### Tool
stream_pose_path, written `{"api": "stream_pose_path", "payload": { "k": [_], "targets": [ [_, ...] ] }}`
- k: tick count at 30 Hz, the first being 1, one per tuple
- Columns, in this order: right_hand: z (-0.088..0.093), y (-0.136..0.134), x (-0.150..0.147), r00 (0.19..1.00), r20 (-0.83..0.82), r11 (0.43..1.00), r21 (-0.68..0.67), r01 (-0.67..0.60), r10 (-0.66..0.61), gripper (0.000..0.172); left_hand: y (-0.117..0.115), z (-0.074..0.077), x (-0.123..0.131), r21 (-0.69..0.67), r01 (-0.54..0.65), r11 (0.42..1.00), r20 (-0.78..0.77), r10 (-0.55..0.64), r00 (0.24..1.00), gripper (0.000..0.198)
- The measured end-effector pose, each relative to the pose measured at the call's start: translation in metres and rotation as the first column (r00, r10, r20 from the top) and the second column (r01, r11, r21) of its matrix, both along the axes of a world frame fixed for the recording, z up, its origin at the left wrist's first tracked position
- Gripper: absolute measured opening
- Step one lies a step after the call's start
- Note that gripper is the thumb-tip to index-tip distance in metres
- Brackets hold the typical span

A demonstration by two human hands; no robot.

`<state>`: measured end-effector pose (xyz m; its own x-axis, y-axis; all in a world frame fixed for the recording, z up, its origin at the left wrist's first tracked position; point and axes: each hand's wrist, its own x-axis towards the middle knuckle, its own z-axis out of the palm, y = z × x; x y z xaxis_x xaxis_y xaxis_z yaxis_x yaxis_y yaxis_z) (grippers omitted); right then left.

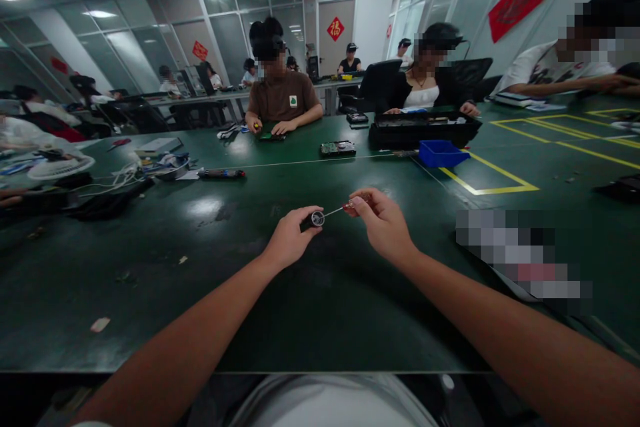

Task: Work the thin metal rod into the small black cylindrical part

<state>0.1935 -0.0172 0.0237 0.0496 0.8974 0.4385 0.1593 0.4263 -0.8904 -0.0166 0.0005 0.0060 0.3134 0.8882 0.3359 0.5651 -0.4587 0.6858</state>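
My left hand [291, 238] is closed around a small black cylindrical part [315, 219], with its round grey-rimmed end turned toward the right. Between the thumb and fingers of my right hand [383, 227] is a screwdriver [349, 206] with a reddish see-through handle. Its thin metal shaft points left, and the tip reaches the round end of the black part; whether it sits inside cannot be made out. Both hands are held over the green table [320, 320], near its middle.
Across the table, a person in a brown shirt [290, 99] handles a green circuit board [271, 136]. A hard drive [338, 147], a blue bin [443, 153] and a long black casing [425, 130] lie ahead. Left are a dark tube-shaped tool [221, 173] and cables [117, 179].
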Motion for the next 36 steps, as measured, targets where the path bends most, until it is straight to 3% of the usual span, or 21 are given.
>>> {"api": "stream_pose_path", "payload": {
  "k": [3, 15, 18, 23, 30, 36],
  "targets": [
    [0.0, -0.002, 0.0, 0.998, 0.048, 0.999, 0.012, 0.03, -0.03, 0.019, -0.001, 0.001, 0.0, -0.016, -0.02, 1.0, 0.007, 0.021, 1.0, 0.043],
    [0.001, 0.0, -0.001, 0.999, -0.01, 0.999, 0.008, 0.053, -0.052, 0.02, -0.001, 0.0, -0.002, 0.011, -0.01, 1.0, -0.044, 0.011, 0.999, 0.042],
    [0.004, -0.003, 0.002, 0.993, 0.097, 0.998, 0.03, 0.061, -0.064, 0.022, 0.0, 0.0, -0.003, 0.018, -0.011, 1.0, -0.055, 0.012, 0.998, 0.043],
    [0.011, -0.012, 0.003, 0.928, 0.323, 0.98, 0.127, 0.155, -0.188, 0.03, 0.001, -0.001, -0.003, 0.057, -0.017, 0.998, -0.077, 0.022, 0.997, 0.041],
    [0.013, -0.017, 0.0, 0.916, 0.387, 0.986, 0.155, 0.053, -0.11, 0.013, 0.0, -0.001, -0.002, 0.093, 0.018, 0.996, -0.099, -0.008, 0.995, 0.04],
    [0.017, -0.017, 0.0, 0.884, 0.447, 0.99, 0.083, 0.11, -0.136, 0.027, -0.001, -0.001, -0.002, 0.089, 0.028, 0.996, -0.105, -0.018, 0.994, 0.04]
  ]
}}
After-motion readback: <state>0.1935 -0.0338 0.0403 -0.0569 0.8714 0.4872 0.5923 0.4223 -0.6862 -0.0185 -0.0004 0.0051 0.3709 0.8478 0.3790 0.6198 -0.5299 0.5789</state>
